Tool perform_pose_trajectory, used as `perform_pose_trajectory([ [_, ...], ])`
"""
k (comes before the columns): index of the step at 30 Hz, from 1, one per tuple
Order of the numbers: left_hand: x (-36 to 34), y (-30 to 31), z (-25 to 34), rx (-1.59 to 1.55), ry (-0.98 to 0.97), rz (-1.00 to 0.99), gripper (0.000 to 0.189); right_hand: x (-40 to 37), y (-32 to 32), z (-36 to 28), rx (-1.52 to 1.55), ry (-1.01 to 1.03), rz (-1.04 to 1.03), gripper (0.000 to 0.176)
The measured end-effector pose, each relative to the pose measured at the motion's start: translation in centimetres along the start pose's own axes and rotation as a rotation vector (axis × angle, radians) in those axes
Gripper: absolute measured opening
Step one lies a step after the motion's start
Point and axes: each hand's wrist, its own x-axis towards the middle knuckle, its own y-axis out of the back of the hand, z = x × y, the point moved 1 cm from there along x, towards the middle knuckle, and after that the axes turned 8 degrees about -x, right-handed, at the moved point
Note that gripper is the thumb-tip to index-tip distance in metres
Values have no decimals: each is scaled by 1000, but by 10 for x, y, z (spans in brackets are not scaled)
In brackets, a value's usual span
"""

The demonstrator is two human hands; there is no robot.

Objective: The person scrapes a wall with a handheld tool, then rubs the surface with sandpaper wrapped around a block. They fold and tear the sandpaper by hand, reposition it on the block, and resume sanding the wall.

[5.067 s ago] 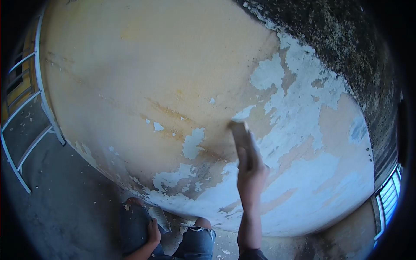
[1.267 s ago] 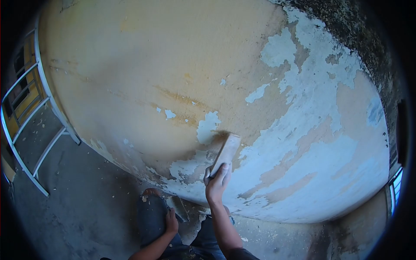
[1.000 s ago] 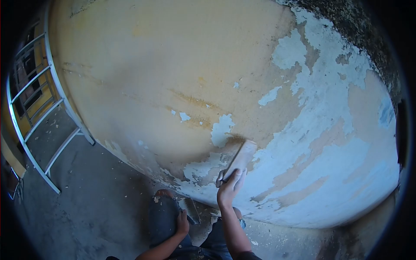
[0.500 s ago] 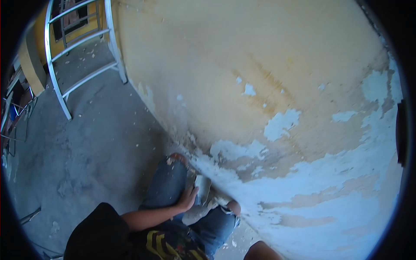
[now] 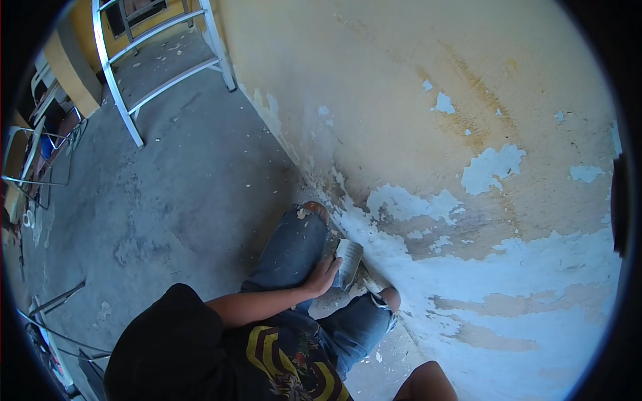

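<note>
My left hand is between my bent knees, close to the base of the wall. Its fingers are closed on the edge of a flat grey-white piece, which is roughly rectangular. My right hand is out of view; only part of my bare right arm shows at the bottom edge. Beside the knees rises a yellowish wall, with paint missing in pale blue-white patches. Bits of flaked paint lie on my jeans.
A metal ladder stands on the grey concrete floor at the upper left. Metal-framed furniture is at the far left, with more metal legs at the lower left. Paint flakes are scattered over the floor.
The camera view has shifted, so the ladder, wall and knees appear farther right and higher. My left hand still holds the flat piece, whose broad face now shows more.
</note>
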Motion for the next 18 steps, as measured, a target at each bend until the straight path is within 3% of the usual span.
perform_pose_trajectory([
  [13,2,1,-1,-27,98,-106,51,4,0,-3,2,23,-35,33],
  [18,1,-3,0,-62,23,-39,48,4,0,-3,3,36,-50,32],
])
